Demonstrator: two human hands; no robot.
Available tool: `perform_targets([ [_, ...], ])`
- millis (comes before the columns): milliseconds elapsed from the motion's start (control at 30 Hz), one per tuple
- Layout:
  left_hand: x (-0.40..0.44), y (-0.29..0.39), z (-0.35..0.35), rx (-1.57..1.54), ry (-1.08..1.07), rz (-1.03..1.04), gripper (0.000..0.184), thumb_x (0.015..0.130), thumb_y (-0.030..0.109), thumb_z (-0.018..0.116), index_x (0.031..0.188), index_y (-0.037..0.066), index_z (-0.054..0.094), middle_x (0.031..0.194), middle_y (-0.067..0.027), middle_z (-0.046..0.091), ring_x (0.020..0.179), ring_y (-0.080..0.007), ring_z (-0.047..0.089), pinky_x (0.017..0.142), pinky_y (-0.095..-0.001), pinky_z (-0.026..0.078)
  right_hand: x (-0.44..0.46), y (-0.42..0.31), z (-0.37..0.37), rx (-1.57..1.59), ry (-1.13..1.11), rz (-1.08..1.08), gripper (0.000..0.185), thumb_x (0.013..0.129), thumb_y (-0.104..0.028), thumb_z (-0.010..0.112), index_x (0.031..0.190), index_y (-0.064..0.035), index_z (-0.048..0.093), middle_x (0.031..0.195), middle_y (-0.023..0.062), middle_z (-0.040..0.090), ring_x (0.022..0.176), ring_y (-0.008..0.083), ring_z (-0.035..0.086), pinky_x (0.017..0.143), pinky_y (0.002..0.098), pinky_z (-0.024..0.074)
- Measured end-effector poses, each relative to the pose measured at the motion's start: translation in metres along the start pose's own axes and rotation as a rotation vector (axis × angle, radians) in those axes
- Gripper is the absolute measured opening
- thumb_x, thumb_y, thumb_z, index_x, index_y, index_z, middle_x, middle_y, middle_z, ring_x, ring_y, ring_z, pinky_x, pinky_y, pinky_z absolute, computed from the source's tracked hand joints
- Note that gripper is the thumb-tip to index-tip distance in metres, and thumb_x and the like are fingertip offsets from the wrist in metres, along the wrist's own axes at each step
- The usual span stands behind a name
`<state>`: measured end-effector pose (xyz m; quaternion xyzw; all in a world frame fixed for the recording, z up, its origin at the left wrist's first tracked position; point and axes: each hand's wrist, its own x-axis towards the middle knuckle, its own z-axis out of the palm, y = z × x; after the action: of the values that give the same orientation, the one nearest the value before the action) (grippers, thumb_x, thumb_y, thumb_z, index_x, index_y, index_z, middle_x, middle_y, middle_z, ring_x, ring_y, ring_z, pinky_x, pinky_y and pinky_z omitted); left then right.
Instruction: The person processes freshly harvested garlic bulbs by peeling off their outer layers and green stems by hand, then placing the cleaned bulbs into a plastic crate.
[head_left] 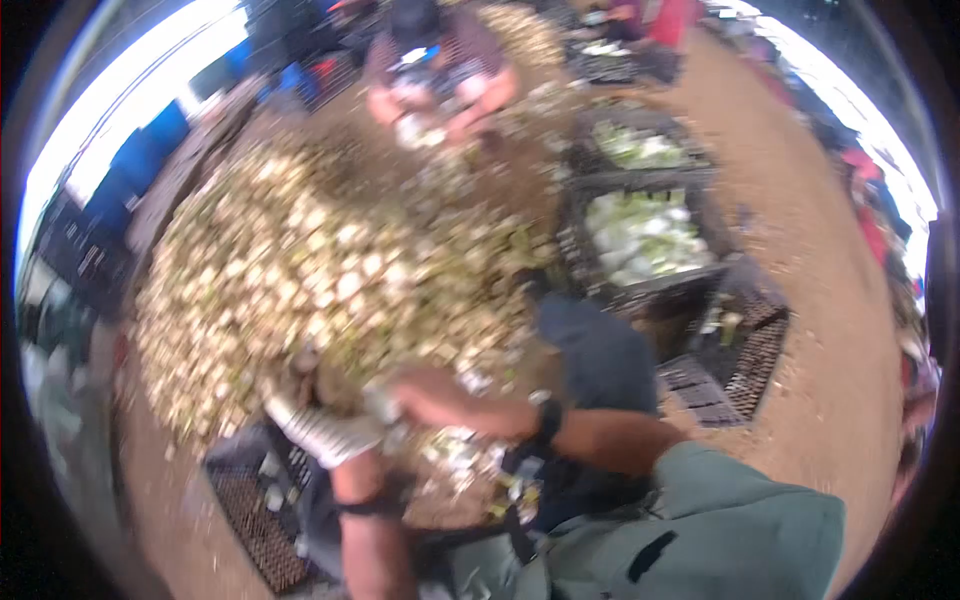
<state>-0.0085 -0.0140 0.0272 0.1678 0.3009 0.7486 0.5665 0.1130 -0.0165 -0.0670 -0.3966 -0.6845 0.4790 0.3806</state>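
Note:
My left hand (pixel 325 432), in a whitish glove, is at the lower left above a black crate. Motion smears its fingers beside a blurred brownish shape (pixel 308 378). Just to its right, my bare right hand (pixel 432 396) is closed round something, with a small pale blurred shape (pixel 382 402) at its fingers. A dark band circles each wrist. A large heap of pale, cut vegetable pieces (pixel 330 270) spreads beyond both hands. Pale scraps (pixel 460 460) lie below my right hand.
Black crates of pale green vegetables (pixel 645 235) (pixel 640 147) stand right of the heap. Nearer is a tilted crate (pixel 755 350); another crate (pixel 245 520) sits lower left. A crouching person (pixel 440 75) works across the heap. Brown ground (pixel 810 300) runs along the right.

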Motion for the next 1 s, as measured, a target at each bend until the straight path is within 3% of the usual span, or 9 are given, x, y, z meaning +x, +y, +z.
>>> perform_targets([
  [33,0.003,0.003,-0.004,0.001,-0.009,0.016,0.048,0.092,0.052,0.052,0.079,0.007,0.061,0.044,0.0042,0.034,0.036,-0.0072,0.029,0.033,-0.0254,0.020,0.005,0.010,-0.006,-0.334,0.057,-0.262,0.016,0.084,-0.016,0.061,0.090,-0.0027,0.068,0.076,0.0108,0.065,0.067,0.0214,0.065,0.056,0.0337,0.0532],
  [67,0.001,0.010,-0.002,-0.059,0.009,-0.004,0.046,0.095,0.051,0.049,0.076,0.009,0.059,0.045,0.0044,0.032,0.036,-0.0069,0.025,0.032,-0.0242,0.018,0.003,-0.020,-0.015,-0.224,-0.059,-0.055,0.021,0.091,-0.023,0.060,0.092,-0.0025,0.067,0.072,0.0086,0.065,0.061,0.0187,0.064,0.054,0.0296,0.0529],
  [100,-0.001,0.012,-0.001,-0.127,0.015,-0.024,0.046,0.097,0.049,0.046,0.073,0.012,0.057,0.047,0.0047,0.030,0.037,-0.0066,0.022,0.032,-0.0229,0.016,0.003,-0.023,-0.012,0.353,0.061,0.432,0.028,0.097,-0.027,0.054,0.095,-0.0020,0.066,0.075,0.0074,0.068,0.060,0.0146,0.064,0.053,0.0257,0.0521],
  [133,0.001,0.014,-0.008,-0.151,-0.065,-0.019,0.047,0.096,0.050,0.046,0.074,0.011,0.058,0.047,0.0045,0.031,0.038,-0.0070,0.023,0.033,-0.0231,0.016,-0.003,-0.013,-0.015,0.488,0.029,0.215,0.029,0.098,-0.027,0.052,0.101,-0.0011,0.064,0.079,0.0072,0.069,0.064,0.0131,0.066,0.054,0.0244,0.0525],
  [300,0.002,0.022,-0.014,-0.172,-0.087,-0.065,0.061,0.092,0.063,0.044,0.074,0.007,0.061,0.046,-0.0001,0.034,0.037,-0.0114,0.027,0.035,-0.0259,0.018,-0.005,-0.043,-0.022,0.379,0.042,0.255,0.036,0.095,-0.031,0.055,0.109,0.0018,0.060,0.086,0.0100,0.067,0.075,0.0153,0.068,0.059,0.0263,0.0528],
  [533,-0.004,0.011,-0.014,-0.110,-0.260,-0.039,0.063,0.093,0.063,0.040,0.080,0.007,0.065,0.045,0.0011,0.032,0.037,-0.0105,0.027,0.035,-0.0259,0.021,-0.013,-0.035,-0.011,0.056,0.039,0.011,0.033,0.087,-0.021,0.065,0.106,0.0053,0.060,0.078,0.0111,0.066,0.064,0.0147,0.061,0.056,0.0289,0.0487],
  [633,-0.004,0.007,-0.019,-0.099,-0.297,-0.088,0.064,0.092,0.064,0.041,0.079,0.006,0.063,0.045,-0.0022,0.038,0.034,-0.0140,0.030,0.031,-0.0283,0.023,-0.008,-0.051,-0.022,0.090,-0.035,0.251,0.029,0.087,-0.010,0.060,0.111,0.0068,0.059,0.090,0.0105,0.066,0.075,0.0135,0.065,0.066,0.0269,0.0537],
  [867,-0.005,0.012,-0.016,-0.078,-0.281,-0.068,0.065,0.094,0.064,0.038,0.076,0.007,0.063,0.044,0.0017,0.031,0.036,-0.0100,0.024,0.035,-0.0254,0.020,-0.008,-0.056,-0.031,0.375,-0.061,0.352,0.029,0.087,-0.010,0.058,0.111,0.0065,0.060,0.094,0.0141,0.066,0.071,0.0167,0.068,0.060,0.0265,0.0554],
  [1000,-0.004,0.008,-0.018,-0.061,-0.314,-0.086,0.064,0.094,0.063,0.038,0.076,0.007,0.063,0.043,0.0009,0.032,0.035,-0.0103,0.024,0.035,-0.0257,0.020,-0.008,-0.048,-0.027,0.183,-0.082,0.166,0.028,0.087,-0.009,0.059,0.109,0.0085,0.059,0.096,0.0145,0.065,0.072,0.0162,0.067,0.061,0.0271,0.0554],
])
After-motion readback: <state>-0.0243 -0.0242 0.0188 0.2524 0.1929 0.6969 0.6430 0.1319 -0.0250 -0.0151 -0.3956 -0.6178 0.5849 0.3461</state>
